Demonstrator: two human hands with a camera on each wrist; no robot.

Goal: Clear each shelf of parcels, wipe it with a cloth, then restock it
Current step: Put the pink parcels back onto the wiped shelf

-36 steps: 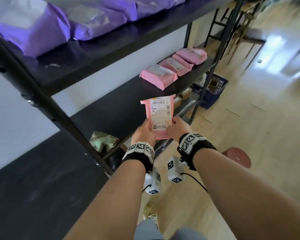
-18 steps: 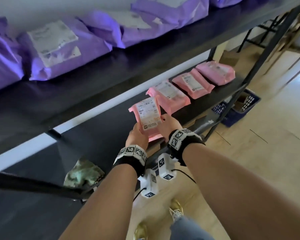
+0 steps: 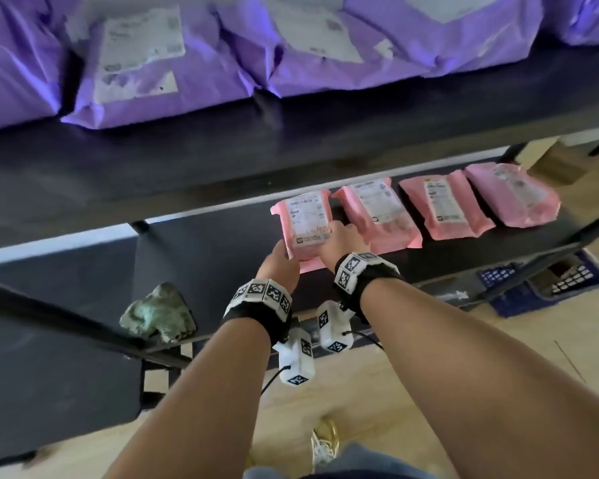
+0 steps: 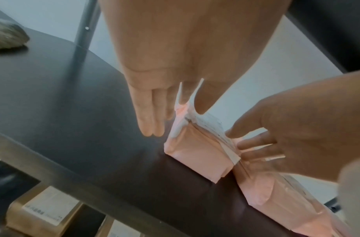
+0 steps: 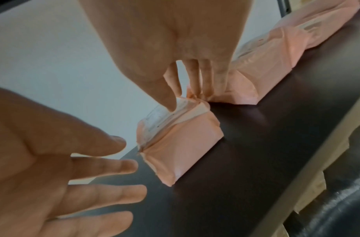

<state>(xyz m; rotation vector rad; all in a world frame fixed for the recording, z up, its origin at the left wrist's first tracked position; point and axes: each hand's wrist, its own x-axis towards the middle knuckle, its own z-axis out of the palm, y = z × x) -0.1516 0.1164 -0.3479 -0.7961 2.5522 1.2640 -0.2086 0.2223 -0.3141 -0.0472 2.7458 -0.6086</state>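
A pink parcel [image 3: 305, 224] with a white label lies on the black middle shelf [image 3: 204, 264], at the left end of a row of pink parcels [image 3: 443, 205]. My right hand [image 3: 339, 238] pinches its right edge: the thumb [image 5: 168, 99] presses on the label and the fingers reach down its far side. My left hand [image 3: 279, 261] is beside the parcel's left edge, and its fingers [image 4: 148, 118] are straight and off the wrap. The same parcel [image 4: 197, 154] touches its neighbour [image 4: 276, 197] on the right.
A crumpled green cloth [image 3: 158, 314] lies on the same shelf, left of my hands. Purple parcels [image 3: 153, 63] fill the upper shelf. Cardboard boxes [image 4: 42, 211] sit below, and a blue crate [image 3: 547, 281] stands on the wooden floor at right.
The pink parcel went from being held upright in both hands in front of the shelf to lying on it beside the row. My left hand has let go.
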